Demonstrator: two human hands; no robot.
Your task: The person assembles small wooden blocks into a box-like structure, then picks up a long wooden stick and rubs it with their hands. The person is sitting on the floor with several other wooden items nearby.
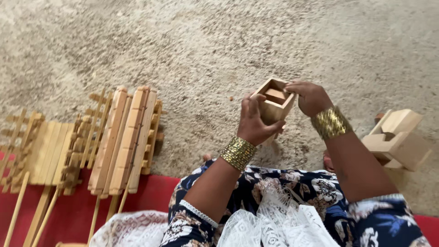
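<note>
Left hand [253,122] clasps the small open wooden box [274,101] from below, steadying it; right hand [310,97] pinches its rim. Wooden combs [121,139] lie stacked aside.

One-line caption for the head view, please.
Both hands, left hand and right hand, hold a small open wooden box above a sandy floor, wooden slat frames lying alongside.

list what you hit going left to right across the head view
flat wooden slat frame → taller stack of wooden slat frames → left hand → small open wooden box held in both hands → right hand → loose wooden box pieces on the floor
</note>
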